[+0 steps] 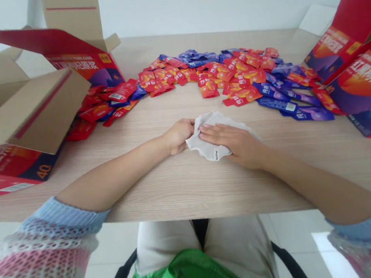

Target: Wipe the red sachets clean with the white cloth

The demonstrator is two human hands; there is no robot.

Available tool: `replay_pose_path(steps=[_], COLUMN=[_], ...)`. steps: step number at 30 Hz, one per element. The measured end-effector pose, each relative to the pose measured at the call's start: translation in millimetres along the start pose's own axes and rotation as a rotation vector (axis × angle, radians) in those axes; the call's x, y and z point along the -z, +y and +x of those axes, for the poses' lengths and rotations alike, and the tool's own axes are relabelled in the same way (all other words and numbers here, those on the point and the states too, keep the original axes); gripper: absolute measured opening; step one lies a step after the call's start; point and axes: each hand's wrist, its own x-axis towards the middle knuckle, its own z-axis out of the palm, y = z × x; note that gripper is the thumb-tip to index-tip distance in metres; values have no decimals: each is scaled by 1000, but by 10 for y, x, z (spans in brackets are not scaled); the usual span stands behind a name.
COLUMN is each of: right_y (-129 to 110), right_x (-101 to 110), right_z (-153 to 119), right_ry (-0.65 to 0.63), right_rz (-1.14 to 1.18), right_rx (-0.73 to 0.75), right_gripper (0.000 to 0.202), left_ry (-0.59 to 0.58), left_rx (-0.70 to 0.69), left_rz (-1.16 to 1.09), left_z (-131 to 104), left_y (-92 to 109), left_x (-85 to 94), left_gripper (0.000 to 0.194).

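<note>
A pale grey-white cloth (212,153) with a wavy edge lies on the wooden table, in front of me. My right hand (231,140) rests flat on top of it, fingers stretched out toward the left. At the cloth's left edge is my left hand (181,136), its fingers curled closed on that edge; the fingertips are partly hidden. Beyond both hands, red sachets (227,68) and blue-purple sachets (276,89) lie in a loose, overlapping arc across the table.
On the left stand open red cardboard boxes, a near box (12,162) and a far box (83,63), flaps spread. Two more boxes are at the right, a near one (369,89) and a far one (333,51). The table's front edge (215,215) runs above my lap.
</note>
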Motion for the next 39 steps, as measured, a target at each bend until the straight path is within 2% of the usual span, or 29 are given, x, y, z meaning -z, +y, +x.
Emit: replay_pose_path(steps=[2, 5, 9, 12, 18, 23, 27, 29, 35, 39], right_y=[61, 132, 223, 386, 822, 851, 678, 553, 118, -2], right_x=[85, 208, 338, 385, 387, 298, 145, 74, 1, 36], right_z=[-40, -115, -202, -251, -383, -378, -283, -232, -103, -64], right_ry=[-25, 22, -12, -24, 89, 202, 366, 389, 200, 40], right_rz=[110, 248, 283, 181, -210, -233, -155, -126, -52, 55], right_rx=[13, -68, -180, -231, -472, -527, -464, -373, 47, 169], right_gripper=[56, 44, 37, 44, 53, 49, 41, 43, 49, 46], left_ry=[-22, -60, -102, -102, -128, -125, -123, -121, -113, -136], left_rx=[-12, -17, -3, 0, -5, -32, -54, -63, -92, -78], left_rz=[54, 102, 101, 79, 54, 86, 102, 99, 101, 102], left_z=[1, -19, -32, -19, -32, -41, -21, -7, -4, 14], left_y=[6, 24, 48, 58, 19, -12, -20, -29, -62, -34], left_x=[-2, 5, 24, 52, 98, 92, 95, 96, 62, 94], left_gripper=[52, 49, 42, 37, 29, 27, 25, 26, 34, 37])
